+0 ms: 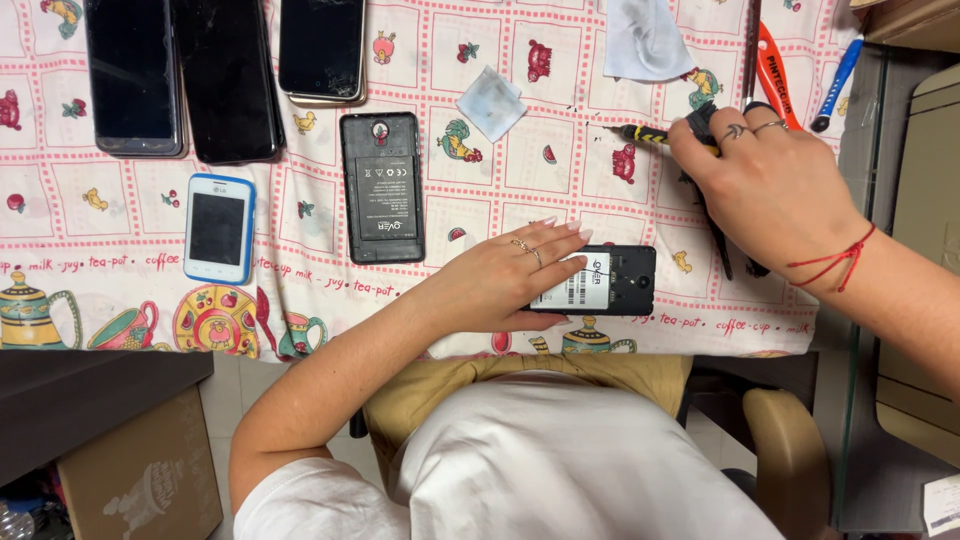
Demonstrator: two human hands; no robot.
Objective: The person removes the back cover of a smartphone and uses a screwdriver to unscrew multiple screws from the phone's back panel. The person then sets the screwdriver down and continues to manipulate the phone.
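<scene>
Lower centre: left hand (520,280) lies flat, steadying an opened black phone (610,282) on the bench (300,290). Upper right: right hand (770,185) closes around a yellow-black screwdriver (645,134). Judged next: precise tip placement on screws.

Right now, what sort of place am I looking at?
Probably a home table used as a phone-repair bench: a patterned tablecloth, several phones laid out, and an opened phone under the left hand while the right hand holds a screwdriver.

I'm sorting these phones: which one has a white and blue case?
The small phone at the left, below the three big dark phones. It alone has a white body with a blue rim; the others are black.
</scene>
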